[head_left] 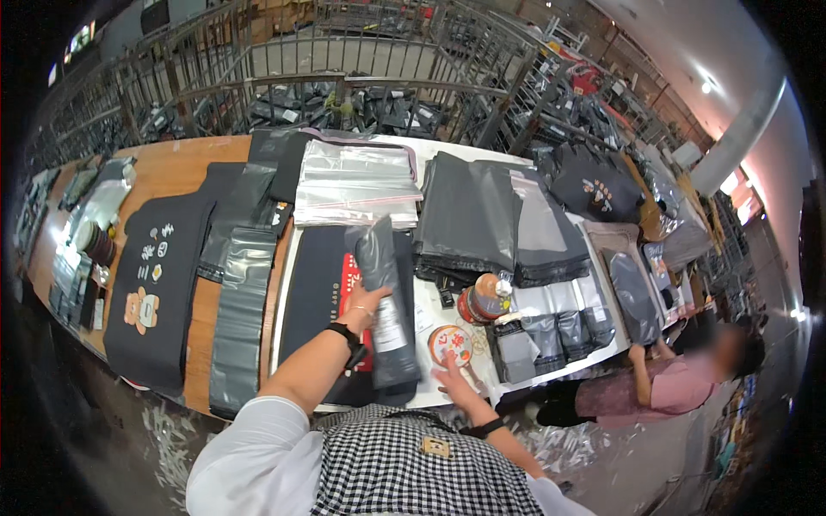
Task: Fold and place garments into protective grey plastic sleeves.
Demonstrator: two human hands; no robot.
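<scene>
My left hand [365,308], with a dark band on its wrist, grips the side of a long, narrow package in dark grey plastic [391,340] bearing a white label. The package lies slantwise over a dark folded textile [310,301] with a red printed strip [349,284]. To the right, my right hand [458,384] has its fingers apart and holds nothing. It is at the lower edge of a round white, orange and red printed piece [450,345] on the white tabletop; whether the fingertips touch it I cannot tell.
Clear plastic bags [357,185] and grey mailing bags [469,211] lie stacked behind. Tape rolls [484,299] stand at the right. On the left are a dark mat with bear prints [159,292] and a grey plastic sleeve [241,322]. A person in pink [654,387] works at the far right.
</scene>
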